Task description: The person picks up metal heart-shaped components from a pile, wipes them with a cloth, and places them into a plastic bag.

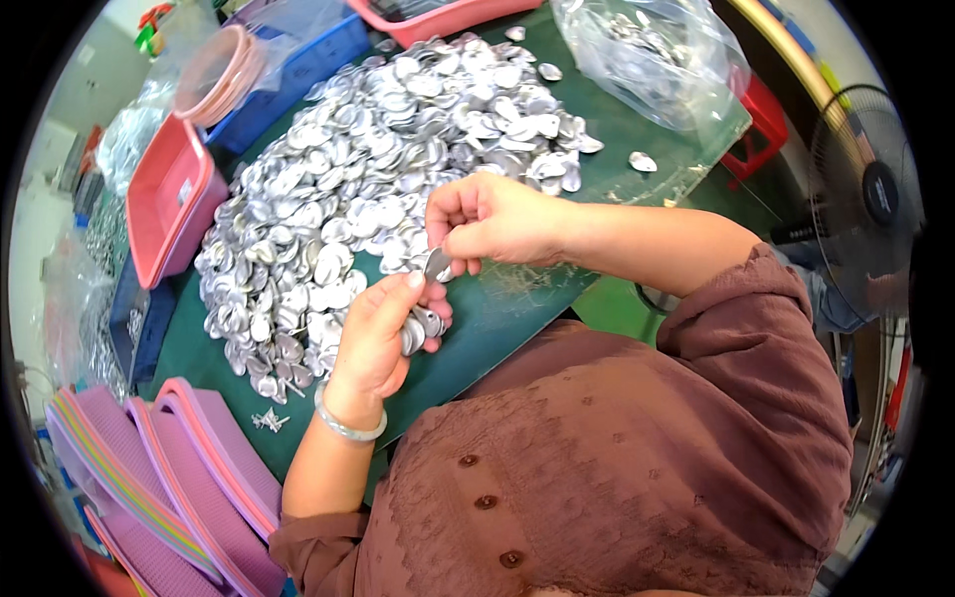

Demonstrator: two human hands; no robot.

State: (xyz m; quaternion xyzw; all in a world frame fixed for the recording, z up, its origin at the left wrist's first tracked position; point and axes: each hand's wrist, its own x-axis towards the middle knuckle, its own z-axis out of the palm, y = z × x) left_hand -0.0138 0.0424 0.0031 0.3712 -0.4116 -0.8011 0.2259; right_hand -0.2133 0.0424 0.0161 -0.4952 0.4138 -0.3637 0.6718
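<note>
A big heap of shiny silver metal discs (pixel 388 169) covers the green table (pixel 517 308). My left hand (pixel 383 333) is closed around a small stack of these discs (pixel 418 328), near the heap's front edge. My right hand (pixel 487 219) pinches a single disc (pixel 438 264) between thumb and fingers, right above the left hand's stack. A silver bangle (pixel 348 428) circles my left wrist.
Pink trays (pixel 169 199) and a blue crate (pixel 308 55) stand at the table's left and back. A clear plastic bag (pixel 657 55) with more discs lies at the back right. Purple and pink trays (pixel 179 478) are stacked lower left. A fan (pixel 865 189) stands right.
</note>
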